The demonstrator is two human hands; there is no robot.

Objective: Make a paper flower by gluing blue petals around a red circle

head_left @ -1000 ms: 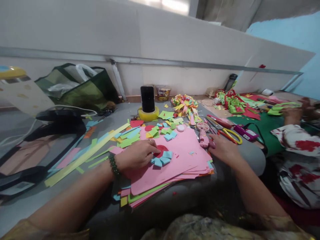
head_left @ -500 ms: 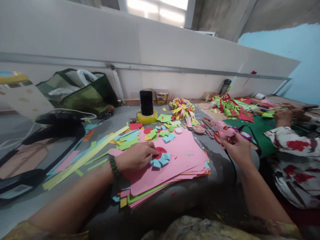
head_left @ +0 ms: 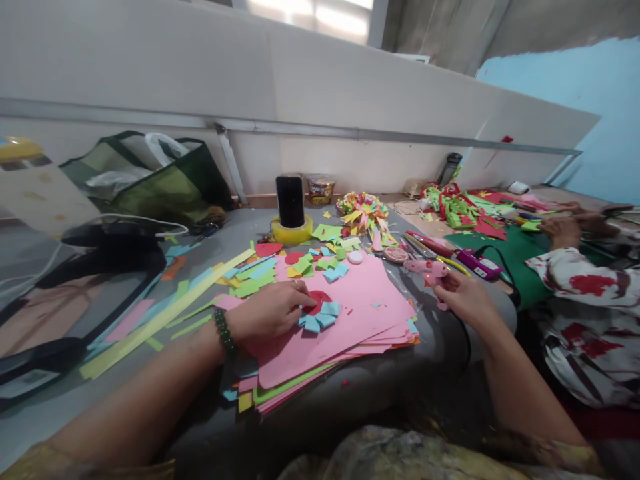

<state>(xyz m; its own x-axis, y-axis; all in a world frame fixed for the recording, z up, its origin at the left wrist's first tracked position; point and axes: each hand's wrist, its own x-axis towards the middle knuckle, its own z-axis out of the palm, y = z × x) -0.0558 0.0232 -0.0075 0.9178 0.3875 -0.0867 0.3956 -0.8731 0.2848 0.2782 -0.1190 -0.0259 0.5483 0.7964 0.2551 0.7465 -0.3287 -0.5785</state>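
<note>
My left hand [head_left: 275, 307] bends its fingers down onto a red paper circle [head_left: 317, 301], pinning it at its left side. Folded light-blue paper strips [head_left: 321, 321] fan around the circle's lower right edge. Beneath lies a stack of pink paper sheets [head_left: 373, 283]. In my right hand [head_left: 464, 299] is a pink hot glue gun [head_left: 426, 269], its nozzle pointing left, held above the table just right of the stack. My right fingers wrap around its handle.
Small paper pieces [head_left: 303, 265] lie along the stack's back edge. Behind stand a phone [head_left: 290, 200] in a yellow tape roll [head_left: 293, 231] and a paper-strip bundle [head_left: 364, 212]. Scissors [head_left: 453, 265] and a purple box [head_left: 479, 265] are at right, near another person's sleeve [head_left: 575, 277].
My right hand has moved left and slightly down with the glue gun, now more level. My left hand stays on the red circle. The whole view has shifted slightly.
</note>
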